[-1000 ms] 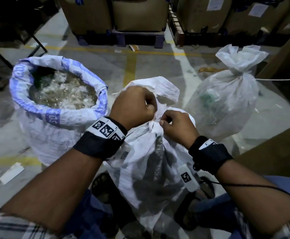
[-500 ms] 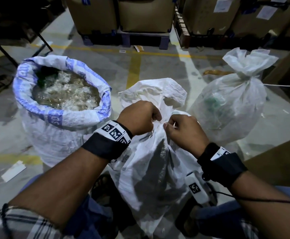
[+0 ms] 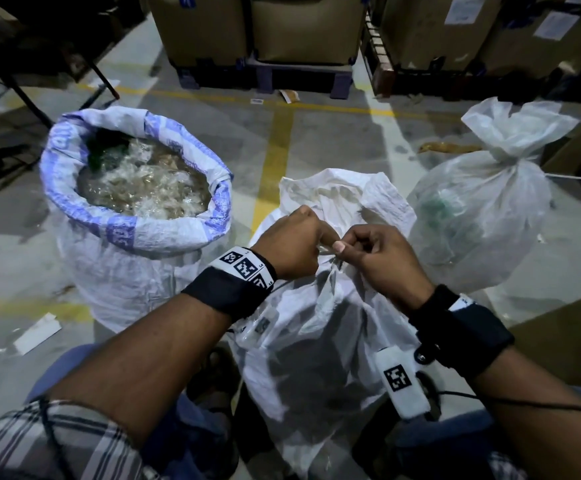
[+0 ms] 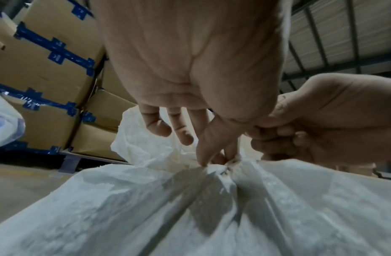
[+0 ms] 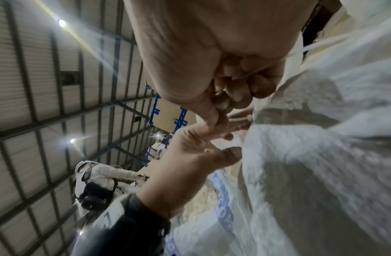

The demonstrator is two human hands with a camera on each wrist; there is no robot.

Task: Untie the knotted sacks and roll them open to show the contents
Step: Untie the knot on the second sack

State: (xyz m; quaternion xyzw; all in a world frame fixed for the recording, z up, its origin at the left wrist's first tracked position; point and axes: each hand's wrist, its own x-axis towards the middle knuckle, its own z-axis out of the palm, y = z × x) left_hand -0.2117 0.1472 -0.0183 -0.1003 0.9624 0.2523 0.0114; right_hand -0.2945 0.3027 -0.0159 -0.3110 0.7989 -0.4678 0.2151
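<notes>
Between the person's knees stood the white sack (image 3: 316,341), its neck gathered upright into a knot (image 4: 228,164) at the top. Both hands met right at that knot: the left hand (image 3: 289,247) pinched the tie from the left, other fingers loose, and the right hand (image 3: 382,261) pinched a strand from the right. Left of that sack an opened sack (image 3: 136,244) sat rolled down; right of it a tied sack (image 3: 483,216) waited.

Tied sack (image 3: 316,341) nearest, open sack (image 3: 126,258) left, knotted sack (image 3: 483,216) right, boxes (image 3: 306,26) probably on pallets behind.
</notes>
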